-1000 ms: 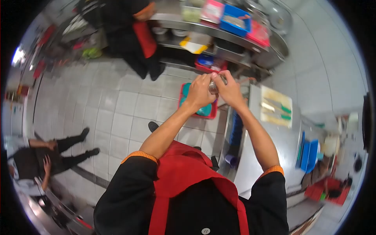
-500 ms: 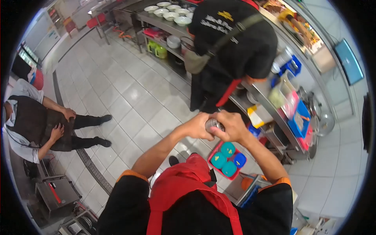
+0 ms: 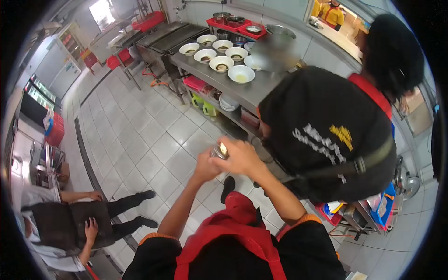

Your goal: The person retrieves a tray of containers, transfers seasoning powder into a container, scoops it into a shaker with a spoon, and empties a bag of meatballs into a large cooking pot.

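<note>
A small metallic container is held between my two hands, in front of my red apron. My left hand wraps round it from the left. From the right, my right hand is closed over it, with the fingers curled and the thumb across its near side. A shiny gold patch shows at its end; what is inside is hidden. Both arms stretch forward above the tiled floor.
Beyond my hands, a steel counter bears several white bowls with dark liquid. A co-worker in black stands close on the right. Another person in a dark apron is at the lower left. Red trays stand at the counter's back.
The view has swung left, bringing the bowls into sight, while the crate of teal lids has left it. The co-worker in black now appears nearer on the right. Both hands still hold the container.
</note>
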Demonstrator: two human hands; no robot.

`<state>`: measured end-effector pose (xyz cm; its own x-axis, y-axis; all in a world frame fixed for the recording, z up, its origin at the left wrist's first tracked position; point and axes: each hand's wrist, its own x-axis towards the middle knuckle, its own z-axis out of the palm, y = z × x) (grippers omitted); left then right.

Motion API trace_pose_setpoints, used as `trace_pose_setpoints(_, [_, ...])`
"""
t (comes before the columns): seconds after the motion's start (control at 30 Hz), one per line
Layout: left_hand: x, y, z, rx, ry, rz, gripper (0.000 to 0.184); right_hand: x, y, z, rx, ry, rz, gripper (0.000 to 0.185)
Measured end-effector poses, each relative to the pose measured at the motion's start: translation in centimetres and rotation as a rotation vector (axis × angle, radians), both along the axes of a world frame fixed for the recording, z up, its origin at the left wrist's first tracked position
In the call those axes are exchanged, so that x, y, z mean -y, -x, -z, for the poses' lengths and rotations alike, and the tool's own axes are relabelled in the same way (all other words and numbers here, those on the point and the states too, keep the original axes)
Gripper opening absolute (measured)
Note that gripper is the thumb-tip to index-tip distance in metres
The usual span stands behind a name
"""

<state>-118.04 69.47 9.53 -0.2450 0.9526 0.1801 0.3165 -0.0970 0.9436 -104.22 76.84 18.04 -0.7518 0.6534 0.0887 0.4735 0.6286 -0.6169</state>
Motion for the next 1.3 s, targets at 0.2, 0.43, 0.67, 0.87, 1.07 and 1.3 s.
trace_pose_setpoints(0.2, [-15.9, 11.0, -4.2, -0.255, -0.336, -0.117, 0.08, -14.3, 11.0, -5.0, -0.192, -0.038, 0.174, 0.058])
trace_pose_setpoints(0.43, [-28.0, 21.8, 0.3, -0.003, -0.024, -0.109, 0.104, -40.0, 16.6, -7.1, -0.26, -0.472, 0.766, 0.056])
trace_pose_setpoints(0.67, [-20.7, 39.3, 24.7, -0.101, 0.659, -0.313, 0.084, -65.8, 16.5, -8.4, 0.243, -0.808, 0.886, 0.05])
trace_pose_setpoints(0.87, [-7.1, 51.3, 32.5, -0.54, 1.204, 0.27, 0.057, -75.3, 16.8, -4.1, 0.708, -0.802, 0.871, 0.041])
trace_pose_setpoints(1.07, [-9.7, 56.4, 33.3, -0.827, 0.991, 0.78, 0.038, -78.6, 17.5, -3.2, 0.884, -0.514, 0.945, 0.053])
trace_pose_setpoints(1.3, [-16.1, 56.8, 34.3, -0.818, 0.952, 0.604, 0.033, -81.3, 16.8, -3.2, 0.865, -0.196, 0.957, 0.068])
